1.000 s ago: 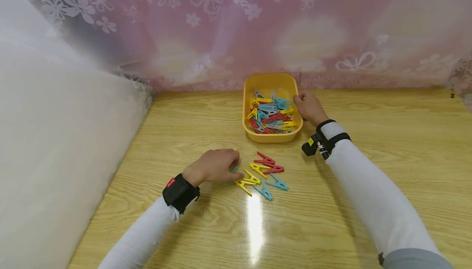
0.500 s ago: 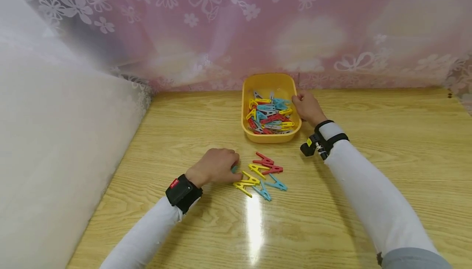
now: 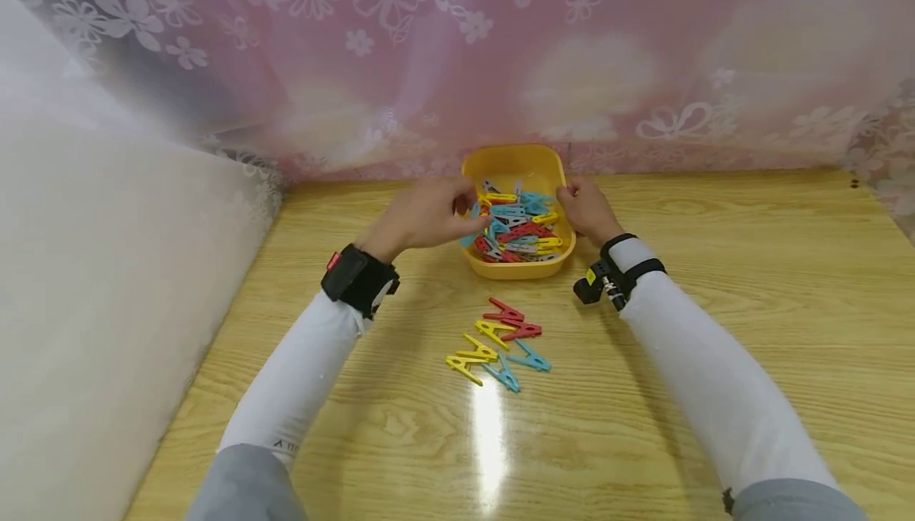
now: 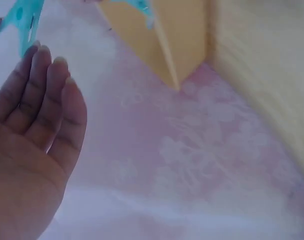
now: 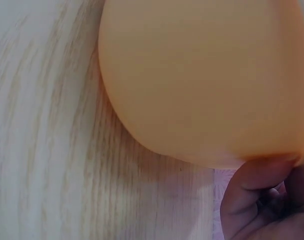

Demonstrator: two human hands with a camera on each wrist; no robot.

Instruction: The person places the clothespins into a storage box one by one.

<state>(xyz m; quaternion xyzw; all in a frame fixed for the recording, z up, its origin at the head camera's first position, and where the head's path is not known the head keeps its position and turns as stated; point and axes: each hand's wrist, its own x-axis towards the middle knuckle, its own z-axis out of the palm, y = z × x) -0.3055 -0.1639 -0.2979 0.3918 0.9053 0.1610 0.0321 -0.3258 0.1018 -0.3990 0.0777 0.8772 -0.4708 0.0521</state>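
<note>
At the left rim of a yellow plastic basket (image 3: 518, 270), my left hand (image 3: 432, 215) pinches a light blue clothespin (image 4: 25, 22) between thumb and fingertips. Several clothespins in red, yellow, blue and grey lie heaped inside the basket. My right hand (image 3: 589, 210) grips the basket's right rim, fingers curled and touching its wall in the right wrist view. In front of the basket, spread clothespins lie on the table: red ones (image 3: 523, 331), yellow ones (image 3: 493, 333) and blue ones (image 3: 529, 356).
The basket stands at the back of a wood-grain table (image 3: 615, 434), close to a pink flowered curtain (image 3: 429, 100). White sheeting (image 3: 107, 267) hangs along the left side. Black straps with cameras are around both wrists.
My left hand has lifted a blue clothespin from beside the loose ones and carried it forward to the basket's left side. The right hand stays on the rim.
</note>
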